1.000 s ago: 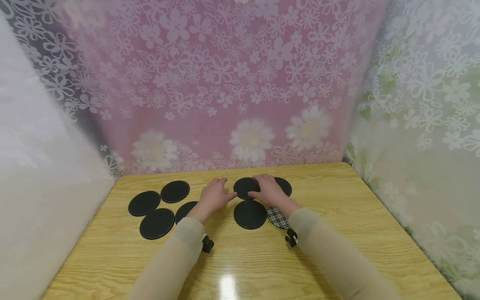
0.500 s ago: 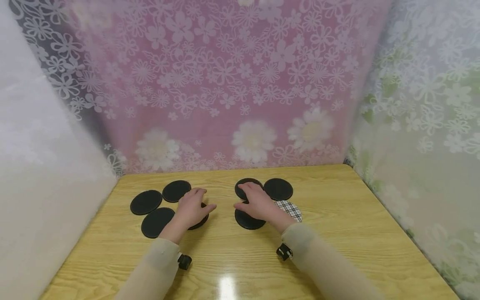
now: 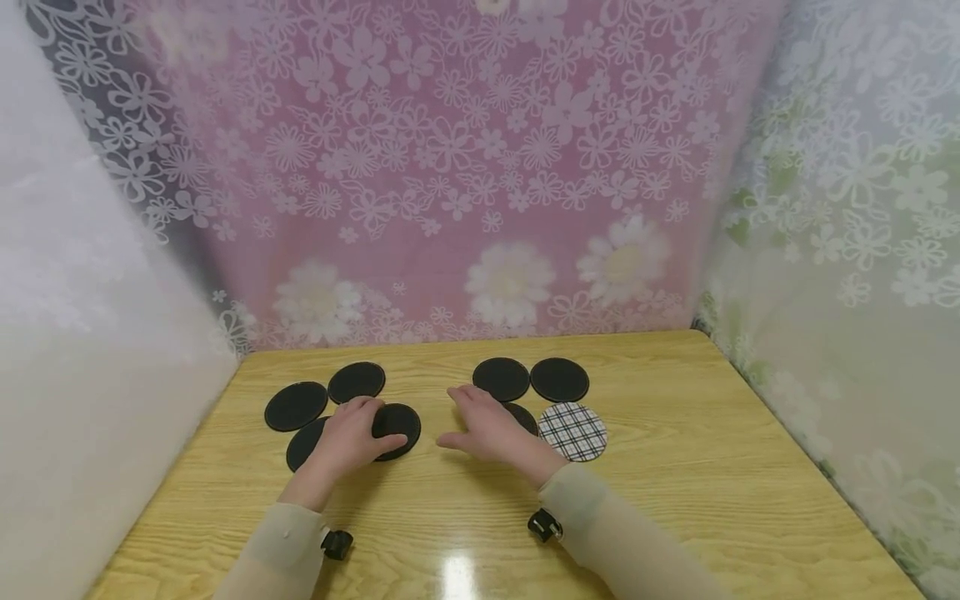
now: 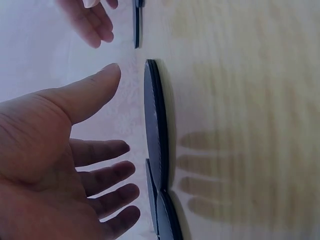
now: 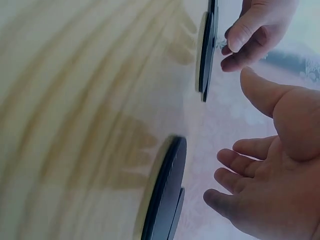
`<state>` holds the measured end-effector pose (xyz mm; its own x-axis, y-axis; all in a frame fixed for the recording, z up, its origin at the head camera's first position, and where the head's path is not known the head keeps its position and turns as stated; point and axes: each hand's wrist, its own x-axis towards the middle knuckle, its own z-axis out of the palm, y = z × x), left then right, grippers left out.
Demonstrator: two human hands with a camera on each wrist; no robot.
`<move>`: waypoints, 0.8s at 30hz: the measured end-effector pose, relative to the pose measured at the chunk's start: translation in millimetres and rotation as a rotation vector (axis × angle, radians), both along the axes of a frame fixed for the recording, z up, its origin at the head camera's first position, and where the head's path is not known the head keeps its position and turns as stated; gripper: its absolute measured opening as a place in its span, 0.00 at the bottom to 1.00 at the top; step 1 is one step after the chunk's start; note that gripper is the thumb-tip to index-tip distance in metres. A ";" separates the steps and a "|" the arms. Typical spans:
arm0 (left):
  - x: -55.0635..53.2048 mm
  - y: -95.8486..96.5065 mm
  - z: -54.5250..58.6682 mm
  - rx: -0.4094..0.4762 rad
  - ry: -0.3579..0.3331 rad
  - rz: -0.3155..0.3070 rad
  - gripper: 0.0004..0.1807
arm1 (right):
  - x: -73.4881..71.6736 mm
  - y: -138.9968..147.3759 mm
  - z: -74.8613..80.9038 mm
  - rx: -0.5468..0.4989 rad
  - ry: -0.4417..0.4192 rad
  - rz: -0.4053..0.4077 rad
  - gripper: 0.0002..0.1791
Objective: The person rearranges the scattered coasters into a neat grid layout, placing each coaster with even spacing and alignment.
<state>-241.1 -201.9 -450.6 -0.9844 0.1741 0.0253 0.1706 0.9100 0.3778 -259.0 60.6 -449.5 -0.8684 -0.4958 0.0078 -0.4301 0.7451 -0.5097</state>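
Observation:
My left hand (image 3: 347, 440) hovers over the left group of round black coasters, nearest the front right coaster (image 3: 401, 421). In the left wrist view its fingers (image 4: 107, 177) are spread, with a gap between them and the coaster (image 4: 156, 125). My right hand (image 3: 483, 425) is above the left edge of the right group, partly covering the front left black coaster (image 3: 522, 417). Neither hand holds anything; in the right wrist view the right fingers (image 5: 235, 170) hang loosely apart from the coaster edge (image 5: 165, 192). A plaid coaster (image 3: 573, 432) lies face up beside that black one.
Behind, the right group has two more black coasters, a left one (image 3: 501, 379) and a right one (image 3: 559, 380). The left group's other coasters include a far left one (image 3: 296, 407) and a back one (image 3: 357, 382). Floral cloth (image 3: 480, 167) hangs behind the wooden table (image 3: 690, 467).
Both hands have moved left and nearer, the left from between the groups to over the left group, the right off the plaid coaster and back right coaster, uncovering them. The coasters stay put.

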 end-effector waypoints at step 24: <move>8.0 -30.4 -8.2 -0.010 -0.054 0.034 0.54 | 4.5 -51.9 -10.5 0.131 0.002 0.029 0.51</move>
